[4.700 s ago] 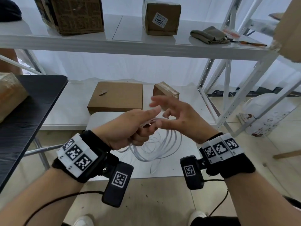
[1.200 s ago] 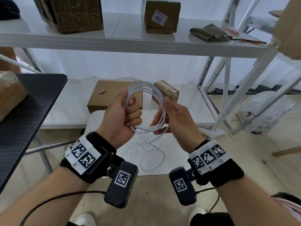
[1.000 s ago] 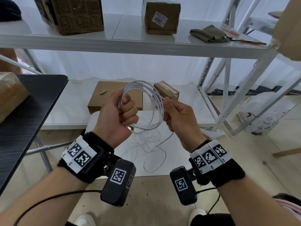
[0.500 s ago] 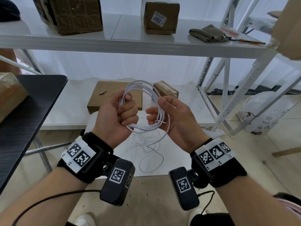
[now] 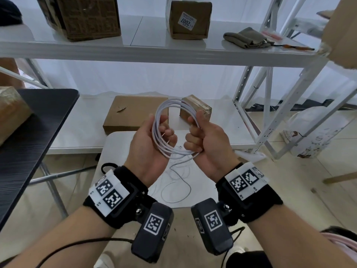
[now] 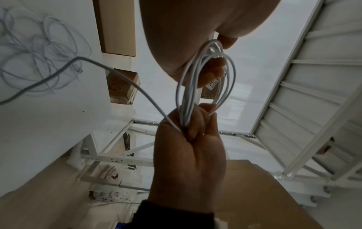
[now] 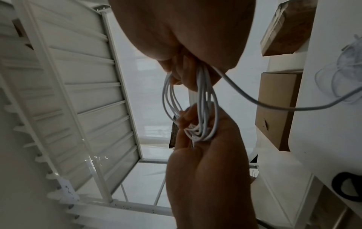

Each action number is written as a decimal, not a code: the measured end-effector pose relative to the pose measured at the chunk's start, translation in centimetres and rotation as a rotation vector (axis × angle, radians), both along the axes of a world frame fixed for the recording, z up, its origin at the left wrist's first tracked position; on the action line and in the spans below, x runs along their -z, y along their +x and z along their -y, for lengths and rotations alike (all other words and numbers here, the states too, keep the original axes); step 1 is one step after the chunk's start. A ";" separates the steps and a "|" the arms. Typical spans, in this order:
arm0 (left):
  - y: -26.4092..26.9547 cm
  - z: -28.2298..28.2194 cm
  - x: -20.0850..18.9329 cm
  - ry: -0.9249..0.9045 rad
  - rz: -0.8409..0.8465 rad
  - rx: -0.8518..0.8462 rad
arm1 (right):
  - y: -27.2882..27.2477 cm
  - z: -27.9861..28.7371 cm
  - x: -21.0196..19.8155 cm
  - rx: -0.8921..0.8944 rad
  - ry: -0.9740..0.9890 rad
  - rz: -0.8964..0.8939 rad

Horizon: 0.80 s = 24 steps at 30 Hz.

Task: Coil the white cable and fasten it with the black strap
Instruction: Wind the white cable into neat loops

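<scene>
Trailing white cable [image 5: 176, 177] onto white table [image 5: 116, 144], shelving [image 5: 135, 49] behind.

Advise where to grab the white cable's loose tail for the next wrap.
Probably just below the coil, where the tail leaves the right hand as one free-hanging strand. Pinch it from underneath; lower down it joins tangled loops on the table. The left hand holds the coil.

place: storeroom | white metal shelving [image 5: 251, 53]; cardboard boxes [image 5: 190, 18]
</scene>
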<state>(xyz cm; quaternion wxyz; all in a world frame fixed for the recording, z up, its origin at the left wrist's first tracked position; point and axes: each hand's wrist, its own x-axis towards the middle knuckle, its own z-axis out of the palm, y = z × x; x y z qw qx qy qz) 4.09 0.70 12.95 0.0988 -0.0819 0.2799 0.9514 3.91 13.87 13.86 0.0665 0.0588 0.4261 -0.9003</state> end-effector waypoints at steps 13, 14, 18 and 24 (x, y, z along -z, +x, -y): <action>-0.2 1.2 -1.2 0.054 -0.172 0.400 | 0.6 -0.3 0.3 0.027 0.101 -0.020; -0.1 1.2 -1.2 0.054 -0.181 0.411 | 0.6 -0.3 0.2 0.024 0.105 -0.022; 0.1 0.4 -1.0 0.017 -0.135 0.262 | 0.5 0.0 -0.1 -0.012 -0.010 -0.028; -0.3 0.7 -1.1 0.151 -0.056 0.189 | 0.3 -0.2 0.4 -0.238 -0.420 -0.014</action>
